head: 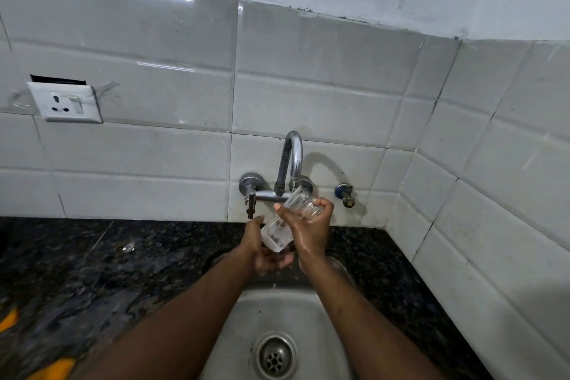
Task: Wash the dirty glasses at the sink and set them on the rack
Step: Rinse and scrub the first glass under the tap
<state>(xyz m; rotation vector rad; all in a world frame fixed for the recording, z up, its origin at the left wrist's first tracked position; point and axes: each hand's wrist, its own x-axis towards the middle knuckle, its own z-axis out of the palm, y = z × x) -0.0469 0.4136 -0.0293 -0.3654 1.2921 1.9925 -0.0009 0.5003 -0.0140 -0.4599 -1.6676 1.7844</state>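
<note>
A clear ribbed glass (288, 219) is tilted under the chrome tap spout (291, 157), its mouth up and to the right, its thick base down to the left. My right hand (311, 230) grips the glass around its upper half. My left hand (262, 251) cups the base from below and the left, fingers curled round it. Both hands are wet and are above the back of the steel sink (246, 324).
The sink's drain (274, 356) lies at the bottom centre. Dark granite counter (101, 271) runs left and right of the sink. A tap valve handle (251, 200) and a small side valve (347, 194) are on the tiled wall. A white socket (66, 102) is at left. Orange objects (52, 369) show at lower left.
</note>
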